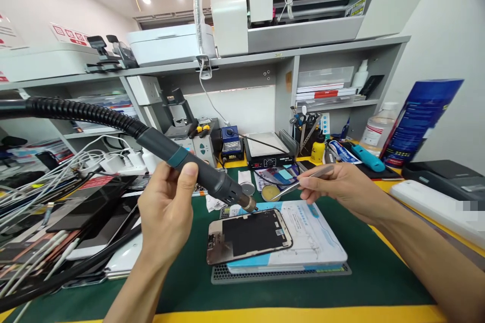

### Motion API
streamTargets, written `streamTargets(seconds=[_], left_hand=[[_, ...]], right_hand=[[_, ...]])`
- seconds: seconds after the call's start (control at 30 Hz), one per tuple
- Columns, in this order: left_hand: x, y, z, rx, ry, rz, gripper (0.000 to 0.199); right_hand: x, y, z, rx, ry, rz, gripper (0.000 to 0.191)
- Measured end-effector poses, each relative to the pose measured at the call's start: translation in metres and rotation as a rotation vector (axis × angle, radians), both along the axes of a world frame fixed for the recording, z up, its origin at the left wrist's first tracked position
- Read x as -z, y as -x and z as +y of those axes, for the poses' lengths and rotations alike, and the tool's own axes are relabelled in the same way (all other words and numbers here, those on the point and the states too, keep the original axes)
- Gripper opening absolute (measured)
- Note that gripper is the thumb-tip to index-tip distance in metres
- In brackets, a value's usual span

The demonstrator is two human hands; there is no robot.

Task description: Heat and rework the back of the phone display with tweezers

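My left hand [168,212] is wrapped round a dark hot air gun [206,174] on a ribbed black hose. Its metal nozzle points down at the upper edge of a phone screen [253,234], which lies with its black back side up. Under the screen is a white and blue box [318,242], resting on a grey perforated mat [280,277]. My right hand [329,184] pinches metal tweezers [299,184]. The tweezers' tips are over a small round tin of yellowish paste [270,192]; whether they touch the paste I cannot tell.
Piled phones and screens [91,207] with tangled white cables [113,159] crowd the left side. Behind the box stand a heating plate [269,151] and a tool holder [305,131]. A yellow bottle [318,149] and a blue bag [420,121] stand at the right.
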State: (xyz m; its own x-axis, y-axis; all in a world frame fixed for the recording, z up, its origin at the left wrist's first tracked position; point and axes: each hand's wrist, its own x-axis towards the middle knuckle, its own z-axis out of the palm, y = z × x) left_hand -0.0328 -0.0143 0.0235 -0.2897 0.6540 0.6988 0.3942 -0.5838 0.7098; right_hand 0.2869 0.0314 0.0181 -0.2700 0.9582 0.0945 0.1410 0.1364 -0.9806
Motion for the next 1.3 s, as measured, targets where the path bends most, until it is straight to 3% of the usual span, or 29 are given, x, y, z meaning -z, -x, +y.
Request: streamTargets(seconds=[0.17, 0.87, 1.07, 1.3], left_hand=[[0.001, -0.006, -0.005, 0.106, 0.066, -0.155, 0.023], [0.002, -0.014, -0.009, 0.142, 0.058, -0.099, 0.024], [0.006, -0.014, -0.010, 0.139, 0.027, -0.103, 0.024], [0.000, -0.021, -0.011, 0.128, -0.063, -0.025, 0.020]], right_hand=[[0.001, 0.001, 0.001, 0.020, 0.016, 0.006, 0.031], [0.000, 0.001, 0.001, 0.026, 0.033, 0.036, 0.030], [0.001, 0.001, 0.001, 0.029, 0.030, 0.025, 0.029], [0.001, -0.001, 0.002, 0.032, 0.026, 0.023, 0.028]])
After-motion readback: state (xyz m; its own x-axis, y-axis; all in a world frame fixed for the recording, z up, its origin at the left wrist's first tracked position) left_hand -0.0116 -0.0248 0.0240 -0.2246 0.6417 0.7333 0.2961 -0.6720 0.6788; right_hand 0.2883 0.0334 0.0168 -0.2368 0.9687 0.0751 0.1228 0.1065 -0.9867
